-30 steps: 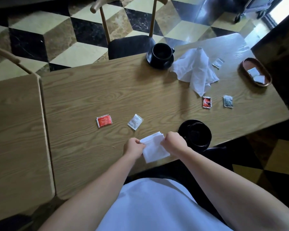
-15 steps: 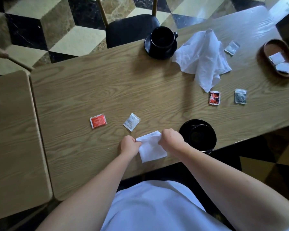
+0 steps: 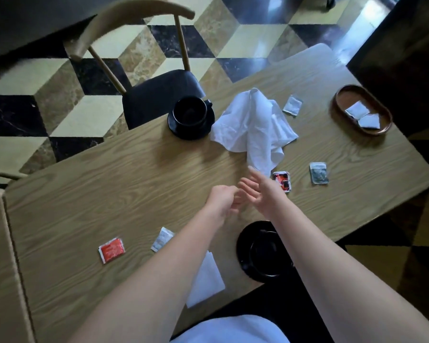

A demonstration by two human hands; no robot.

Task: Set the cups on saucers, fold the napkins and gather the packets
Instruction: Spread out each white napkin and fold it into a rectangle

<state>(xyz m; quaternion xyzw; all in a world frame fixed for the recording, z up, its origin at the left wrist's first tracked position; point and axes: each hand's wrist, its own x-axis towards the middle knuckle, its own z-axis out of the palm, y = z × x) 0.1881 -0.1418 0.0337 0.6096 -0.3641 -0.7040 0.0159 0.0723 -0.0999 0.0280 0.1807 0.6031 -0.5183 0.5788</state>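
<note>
A folded white napkin point(image 3: 206, 280) lies flat at the table's near edge, partly under my left forearm. A crumpled white napkin point(image 3: 253, 125) lies at the far middle. One black cup on its saucer point(image 3: 190, 117) stands at the far edge, another black cup on a saucer point(image 3: 263, 251) near me. Loose packets lie around: red point(image 3: 111, 250), white point(image 3: 162, 238), red-black point(image 3: 282, 180), grey point(image 3: 318, 172), and silver point(image 3: 292, 105). My left hand point(image 3: 222, 199) and right hand point(image 3: 260, 191) hover empty over the table's middle, fingers relaxed, short of the crumpled napkin.
A brown oval tray point(image 3: 342, 95) at the far right holds two white packets. A wooden chair with a dark seat point(image 3: 159, 92) stands behind the table's far edge. A second table point(image 3: 0, 268) adjoins on the left.
Both hands let go of the folded napkin, which now lies at the near edge, and moved forward over the table toward the crumpled napkin. The camera view tilted up.
</note>
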